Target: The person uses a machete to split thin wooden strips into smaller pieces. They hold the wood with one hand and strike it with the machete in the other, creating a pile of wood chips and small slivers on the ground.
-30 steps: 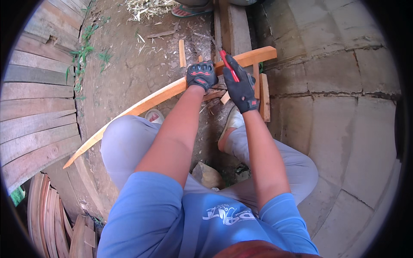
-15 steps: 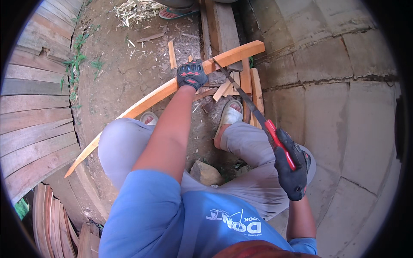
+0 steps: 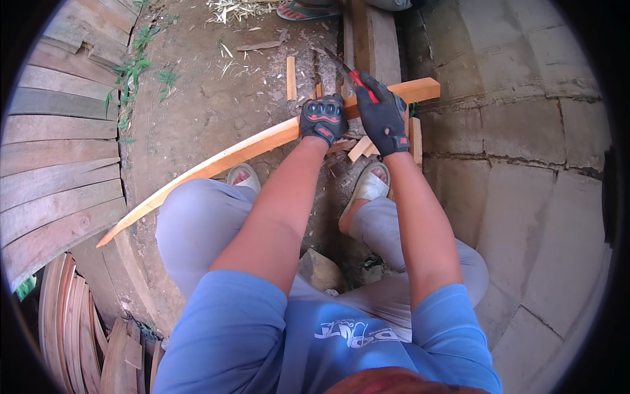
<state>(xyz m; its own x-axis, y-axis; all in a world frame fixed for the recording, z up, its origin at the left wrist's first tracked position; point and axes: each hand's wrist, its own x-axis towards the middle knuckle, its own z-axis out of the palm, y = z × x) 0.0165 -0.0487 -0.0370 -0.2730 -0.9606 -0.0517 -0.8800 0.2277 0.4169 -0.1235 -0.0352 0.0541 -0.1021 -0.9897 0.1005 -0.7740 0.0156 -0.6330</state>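
Observation:
A long, pale strip of wood (image 3: 262,140) runs aslant in front of me, from the low left to the upper right. My left hand (image 3: 323,119), in a black glove with red trim and hard knuckle guards, is closed over it from above. Beside it my right hand (image 3: 383,113), gloved in black too, grips the red handle of a handsaw (image 3: 362,86). The saw's dark, narrow blade points away and to the left, beyond the strip. My right hand hides the place where saw and wood meet.
A wooden beam (image 3: 384,44) lies beyond the strip, near another person's sandalled foot (image 3: 308,10). Short wood offcuts (image 3: 291,79) and shavings (image 3: 243,8) lie on the dirt. Weathered boards (image 3: 62,154) line the left side, above stacked slats (image 3: 64,322); a block wall (image 3: 518,131) stands right.
My right hand has pushed the saw forward and left, from beside my right knee up to the strip. My left hand keeps its hold on the wood. The view has shifted slightly.

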